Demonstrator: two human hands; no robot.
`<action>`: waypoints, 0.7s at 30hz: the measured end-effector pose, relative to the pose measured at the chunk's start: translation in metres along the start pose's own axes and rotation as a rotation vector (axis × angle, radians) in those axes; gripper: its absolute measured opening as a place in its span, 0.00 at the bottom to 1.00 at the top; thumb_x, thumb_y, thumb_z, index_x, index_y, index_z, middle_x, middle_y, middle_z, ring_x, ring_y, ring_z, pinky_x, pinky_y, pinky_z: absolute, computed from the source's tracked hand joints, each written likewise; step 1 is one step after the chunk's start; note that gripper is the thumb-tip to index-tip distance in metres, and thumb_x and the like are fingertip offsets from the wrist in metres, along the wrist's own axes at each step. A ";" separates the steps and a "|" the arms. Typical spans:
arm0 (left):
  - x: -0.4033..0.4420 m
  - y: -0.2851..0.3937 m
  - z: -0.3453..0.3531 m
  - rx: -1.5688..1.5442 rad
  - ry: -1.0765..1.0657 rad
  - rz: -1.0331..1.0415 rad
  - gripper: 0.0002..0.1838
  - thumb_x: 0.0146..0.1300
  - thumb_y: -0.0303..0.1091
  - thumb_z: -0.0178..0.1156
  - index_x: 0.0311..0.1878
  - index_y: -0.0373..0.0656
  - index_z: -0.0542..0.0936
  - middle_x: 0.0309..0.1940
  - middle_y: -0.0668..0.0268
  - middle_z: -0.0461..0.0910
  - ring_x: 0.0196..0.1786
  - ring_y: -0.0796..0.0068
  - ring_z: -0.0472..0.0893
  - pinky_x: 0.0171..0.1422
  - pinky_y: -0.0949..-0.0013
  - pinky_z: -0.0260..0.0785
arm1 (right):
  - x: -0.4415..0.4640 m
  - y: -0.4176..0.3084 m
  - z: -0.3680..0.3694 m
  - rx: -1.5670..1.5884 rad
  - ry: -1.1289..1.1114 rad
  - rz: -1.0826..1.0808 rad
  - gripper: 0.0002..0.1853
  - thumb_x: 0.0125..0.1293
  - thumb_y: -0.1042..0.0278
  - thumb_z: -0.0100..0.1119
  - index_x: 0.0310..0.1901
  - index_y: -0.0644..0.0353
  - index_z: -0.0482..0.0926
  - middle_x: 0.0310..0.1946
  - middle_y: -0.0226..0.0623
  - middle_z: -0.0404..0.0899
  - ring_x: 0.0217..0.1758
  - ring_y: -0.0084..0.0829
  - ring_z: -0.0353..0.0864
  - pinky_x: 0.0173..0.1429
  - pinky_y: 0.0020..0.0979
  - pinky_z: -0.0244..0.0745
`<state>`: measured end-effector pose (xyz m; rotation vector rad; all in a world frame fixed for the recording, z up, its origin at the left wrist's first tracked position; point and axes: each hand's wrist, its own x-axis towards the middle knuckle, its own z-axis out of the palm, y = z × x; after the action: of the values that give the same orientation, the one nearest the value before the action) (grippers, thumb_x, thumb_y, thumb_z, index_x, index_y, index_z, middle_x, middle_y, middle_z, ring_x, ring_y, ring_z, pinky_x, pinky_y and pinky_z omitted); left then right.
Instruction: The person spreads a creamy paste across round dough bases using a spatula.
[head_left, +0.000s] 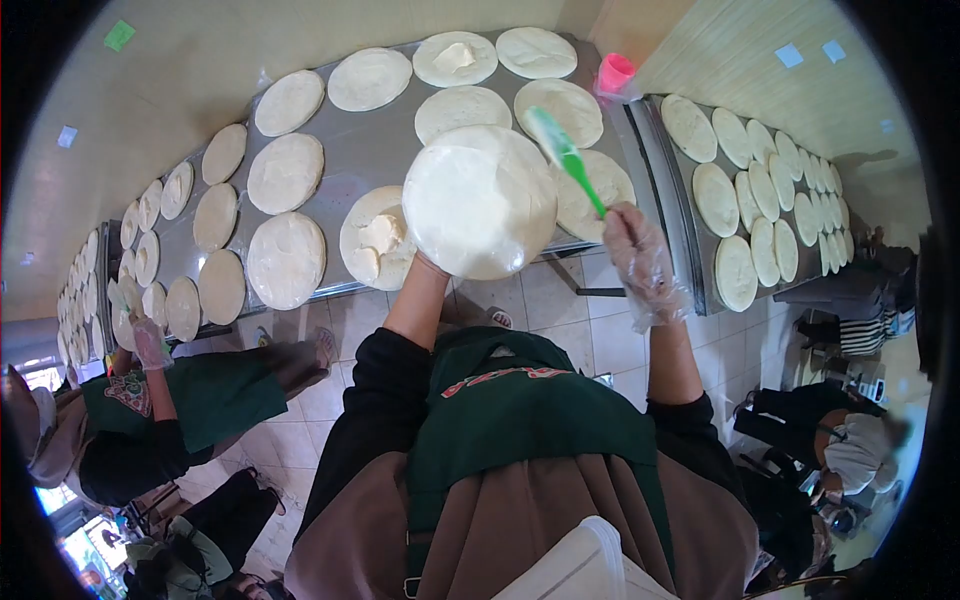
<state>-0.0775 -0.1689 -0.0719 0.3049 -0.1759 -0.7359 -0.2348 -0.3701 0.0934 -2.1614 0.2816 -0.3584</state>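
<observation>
My left hand (pixel 432 270) holds up a round, pale flatbread (pixel 478 200) from below; its fingers are hidden beneath it. The bread's top looks smooth and shiny. In my right hand (pixel 645 262), covered by a clear plastic glove, is the handle of a green spatula (pixel 572 163). Its whitish, smeared head points up and left, just beyond the bread's right edge. Under and left of the raised bread lies another flatbread (pixel 352 232) with lumps of pale yellow spread (pixel 380 236) on it. One at the back also carries a lump of spread (pixel 456 56).
Flatbreads lie in rows on the metal table (pixel 385 150) and on a second table (pixel 655 125) at right. A pink cup (pixel 615 72) stands at the far right corner. At left, a person in a green apron (pixel 200 385) works with a gloved hand (pixel 152 343). Others sit behind.
</observation>
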 end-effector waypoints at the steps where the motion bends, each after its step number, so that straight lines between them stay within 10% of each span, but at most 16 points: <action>1: 0.004 0.001 -0.001 -0.002 0.004 -0.004 0.29 0.69 0.49 0.46 0.68 0.46 0.60 0.64 0.58 0.67 0.63 0.60 0.71 0.63 0.54 0.69 | -0.001 0.001 -0.008 -0.040 0.006 0.084 0.06 0.66 0.71 0.52 0.36 0.63 0.76 0.19 0.37 0.69 0.21 0.24 0.67 0.26 0.28 0.64; 21: 0.007 0.028 -0.004 0.001 0.027 -0.046 0.29 0.69 0.50 0.45 0.68 0.46 0.60 0.64 0.58 0.67 0.63 0.60 0.70 0.63 0.54 0.69 | 0.001 0.022 -0.050 -0.450 -0.160 -0.249 0.06 0.62 0.70 0.56 0.36 0.63 0.76 0.25 0.46 0.77 0.27 0.47 0.78 0.31 0.39 0.72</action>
<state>-0.0535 -0.1530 -0.0664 0.3208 -0.1447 -0.7770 -0.2529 -0.4208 0.1028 -2.6624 -0.0028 -0.2765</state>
